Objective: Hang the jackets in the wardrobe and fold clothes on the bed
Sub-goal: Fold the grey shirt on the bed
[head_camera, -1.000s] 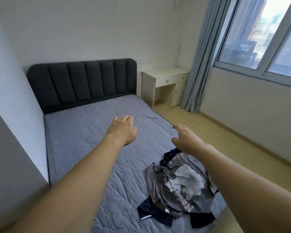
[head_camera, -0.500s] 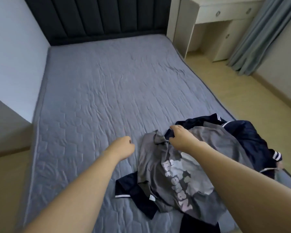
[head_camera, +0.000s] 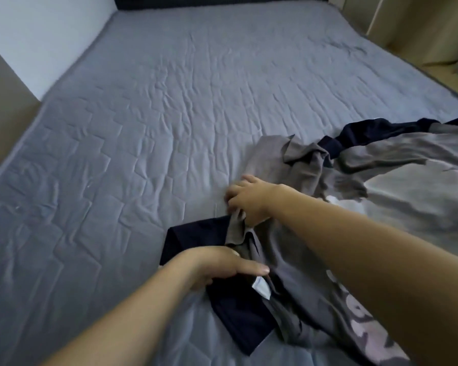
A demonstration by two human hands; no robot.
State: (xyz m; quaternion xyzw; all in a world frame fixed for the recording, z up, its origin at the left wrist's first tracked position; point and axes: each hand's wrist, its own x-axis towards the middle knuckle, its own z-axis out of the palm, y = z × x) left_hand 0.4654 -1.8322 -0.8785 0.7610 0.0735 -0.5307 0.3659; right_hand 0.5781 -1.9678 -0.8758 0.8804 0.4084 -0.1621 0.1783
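Head view: your right hand (head_camera: 249,200) pinches the grey shirt (head_camera: 302,254); your flat, open left hand (head_camera: 222,265) rests on the navy garment (head_camera: 196,233). Lifting may drag both garments together.

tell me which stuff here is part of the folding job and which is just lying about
Part of the job:
- grey shirt, gripped by the right hand
- navy garment, under the left hand
- bed

Just there:
- white wall
- wooden floor
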